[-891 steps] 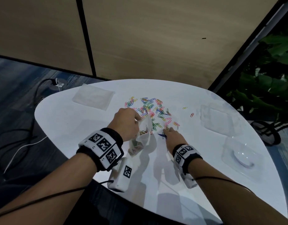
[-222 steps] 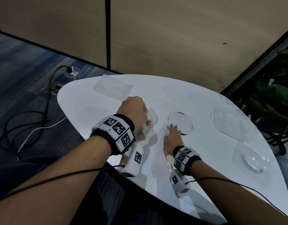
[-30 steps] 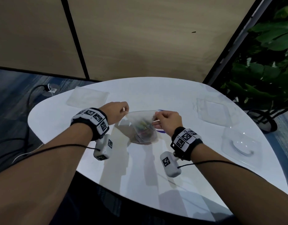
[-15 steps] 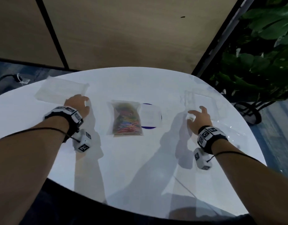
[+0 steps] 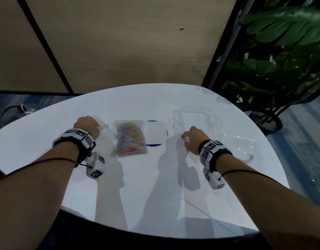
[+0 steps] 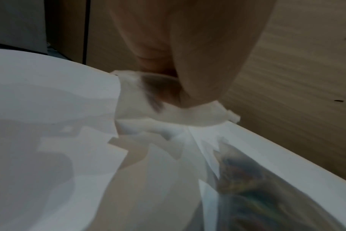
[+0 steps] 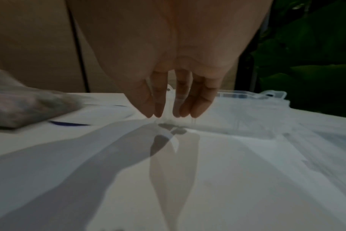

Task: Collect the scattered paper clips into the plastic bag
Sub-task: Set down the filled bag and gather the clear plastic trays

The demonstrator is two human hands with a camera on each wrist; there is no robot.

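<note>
The plastic bag (image 5: 130, 139), full of coloured paper clips, lies flat on the white table (image 5: 155, 186) between my hands; it also shows blurred in the wrist views (image 6: 247, 179) (image 7: 20, 106). No loose clips show on the table. My left hand (image 5: 98, 126) is just left of it, thumb and fingers (image 6: 198, 87) pinching an empty clear plastic bag (image 6: 144, 100). My right hand (image 5: 184, 138) hangs to the right with fingertips (image 7: 158, 112) bunched downward on a thin clear film (image 7: 168, 109) at the table surface.
A white disc with a blue rim (image 5: 156, 132) lies under the filled bag's right side. A clear plastic box (image 5: 195, 118) and a clear lid (image 5: 240, 147) lie at the right. A potted plant (image 5: 281, 51) stands beyond the right edge; a cable (image 5: 9, 110) lies on the floor at the left.
A second ago both hands held the filled bag; it now lies on the table. Since half a second ago my left hand has drawn the empty clear bag in towards it.
</note>
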